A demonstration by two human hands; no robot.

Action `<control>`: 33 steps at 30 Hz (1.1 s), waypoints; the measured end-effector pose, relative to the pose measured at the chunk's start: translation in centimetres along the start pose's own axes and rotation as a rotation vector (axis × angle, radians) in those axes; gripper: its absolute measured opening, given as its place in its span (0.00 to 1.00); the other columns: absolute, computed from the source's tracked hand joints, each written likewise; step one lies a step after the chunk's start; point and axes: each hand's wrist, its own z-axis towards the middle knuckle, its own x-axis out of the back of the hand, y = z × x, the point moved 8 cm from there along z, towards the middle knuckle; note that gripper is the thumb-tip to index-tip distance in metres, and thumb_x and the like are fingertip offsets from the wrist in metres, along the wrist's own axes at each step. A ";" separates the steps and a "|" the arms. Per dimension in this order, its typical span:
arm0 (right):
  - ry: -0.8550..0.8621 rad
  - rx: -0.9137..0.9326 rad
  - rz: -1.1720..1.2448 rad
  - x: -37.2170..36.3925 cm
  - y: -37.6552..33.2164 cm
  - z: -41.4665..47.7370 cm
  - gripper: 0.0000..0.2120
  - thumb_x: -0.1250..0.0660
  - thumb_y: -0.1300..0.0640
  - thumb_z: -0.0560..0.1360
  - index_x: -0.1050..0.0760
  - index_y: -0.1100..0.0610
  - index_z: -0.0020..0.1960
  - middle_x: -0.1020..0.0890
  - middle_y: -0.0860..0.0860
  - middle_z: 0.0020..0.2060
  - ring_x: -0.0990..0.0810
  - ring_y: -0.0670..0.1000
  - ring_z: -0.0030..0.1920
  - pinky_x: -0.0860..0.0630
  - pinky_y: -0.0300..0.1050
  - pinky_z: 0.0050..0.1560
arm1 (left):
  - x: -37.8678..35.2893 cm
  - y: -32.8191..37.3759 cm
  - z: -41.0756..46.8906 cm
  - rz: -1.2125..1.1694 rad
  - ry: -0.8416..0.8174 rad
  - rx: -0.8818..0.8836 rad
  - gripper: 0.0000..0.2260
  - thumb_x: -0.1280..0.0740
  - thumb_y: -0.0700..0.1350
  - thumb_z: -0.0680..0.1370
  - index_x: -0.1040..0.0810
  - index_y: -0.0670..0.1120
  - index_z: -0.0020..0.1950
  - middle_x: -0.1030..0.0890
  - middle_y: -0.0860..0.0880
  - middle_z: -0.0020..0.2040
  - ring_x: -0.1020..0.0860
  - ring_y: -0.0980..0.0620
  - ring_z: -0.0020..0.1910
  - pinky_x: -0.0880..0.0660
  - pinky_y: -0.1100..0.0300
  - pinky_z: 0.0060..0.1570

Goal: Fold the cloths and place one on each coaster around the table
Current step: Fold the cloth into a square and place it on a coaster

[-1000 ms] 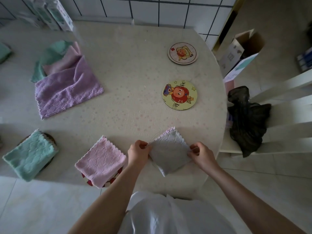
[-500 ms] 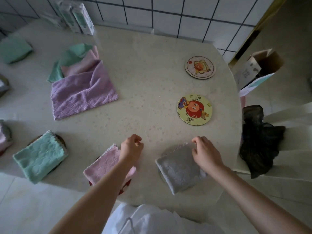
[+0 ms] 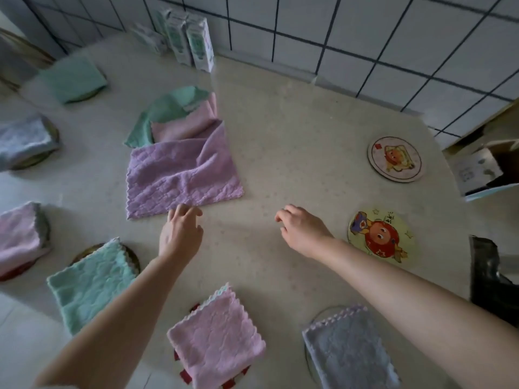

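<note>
A purple cloth (image 3: pixel 182 175) lies unfolded mid-table on top of a pink cloth (image 3: pixel 185 124) and a green cloth (image 3: pixel 165 108). My left hand (image 3: pixel 181 231) reaches to the purple cloth's near edge, its fingertips touching it. My right hand (image 3: pixel 302 228) hovers over bare table with loosely curled fingers, holding nothing. Folded cloths sit on coasters at the near edge: a grey cloth (image 3: pixel 348 352), a pink cloth (image 3: pixel 216 338) and a green cloth (image 3: pixel 90 282). Two round picture coasters, a yellow coaster (image 3: pixel 379 237) and a white coaster (image 3: pixel 396 158), lie bare on the right.
More folded cloths on coasters line the left side: pink (image 3: pixel 16 237), grey (image 3: pixel 22 138), green (image 3: pixel 73 77). White cartons (image 3: pixel 185 43) stand against the tiled wall. An open cardboard box (image 3: pixel 483 169) and a dark bag (image 3: pixel 491 279) sit beyond the table's right edge.
Both hands let go of the folded grey cloth on its coaster and moved forward across the table; my left hand now reaches the purple cloth. The view tilted up.
</note>
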 end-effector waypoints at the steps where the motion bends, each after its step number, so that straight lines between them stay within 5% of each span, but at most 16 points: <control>1: 0.000 0.019 -0.011 -0.1 -0.7 1.4 0.12 0.42 0.61 0.76 0.28 0.55 0.59 0.27 0.53 0.57 0.27 0.56 0.57 0.24 0.52 0.51 | 0.3 -0.5 0.6 0.037 0.014 -0.030 0.17 0.33 0.36 0.70 0.22 0.44 0.58 0.25 0.45 0.58 0.29 0.42 0.60 0.25 0.50 0.49; 11: 0.003 0.277 -0.207 -2.2 -7.7 10.8 0.24 0.42 0.68 0.73 0.34 0.55 0.67 0.29 0.53 0.61 0.30 0.58 0.59 0.25 0.53 0.51 | 0.9 -5.4 4.4 0.113 0.083 -0.191 0.23 0.33 0.29 0.66 0.21 0.44 0.60 0.21 0.46 0.62 0.24 0.42 0.60 0.22 0.49 0.53; 17: 0.139 0.265 -0.290 -1.7 -8.8 13.3 0.15 0.26 0.68 0.59 0.26 0.57 0.41 0.24 0.54 0.37 0.22 0.58 0.36 0.27 0.47 0.26 | 0.7 -5.6 5.6 0.186 0.101 -0.229 0.14 0.28 0.35 0.69 0.18 0.45 0.53 0.17 0.47 0.55 0.20 0.42 0.50 0.19 0.49 0.40; 23: 0.190 0.145 -0.058 1.0 -8.8 14.0 0.07 0.40 0.62 0.73 0.29 0.58 0.51 0.25 0.55 0.49 0.25 0.59 0.51 0.27 0.52 0.40 | 0.9 -5.4 5.8 0.181 0.074 -0.197 0.17 0.27 0.44 0.70 0.22 0.45 0.58 0.20 0.45 0.55 0.24 0.40 0.50 0.22 0.46 0.45; 27: 0.285 0.234 0.029 4.5 -9.9 12.4 0.06 0.40 0.60 0.74 0.30 0.58 0.50 0.24 0.54 0.48 0.25 0.58 0.49 0.30 0.50 0.36 | 1.4 -4.9 5.7 0.206 0.040 -0.173 0.24 0.26 0.47 0.68 0.25 0.45 0.62 0.22 0.44 0.55 0.24 0.39 0.53 0.23 0.47 0.48; 33: 0.351 0.175 0.053 7.8 -7.5 10.2 0.05 0.40 0.58 0.75 0.31 0.57 0.51 0.20 0.56 0.47 0.22 0.65 0.38 0.28 0.51 0.35 | 4.1 -6.2 5.4 0.091 0.159 -0.061 0.07 0.32 0.43 0.76 0.17 0.47 0.52 0.20 0.46 0.50 0.24 0.40 0.49 0.25 0.50 0.45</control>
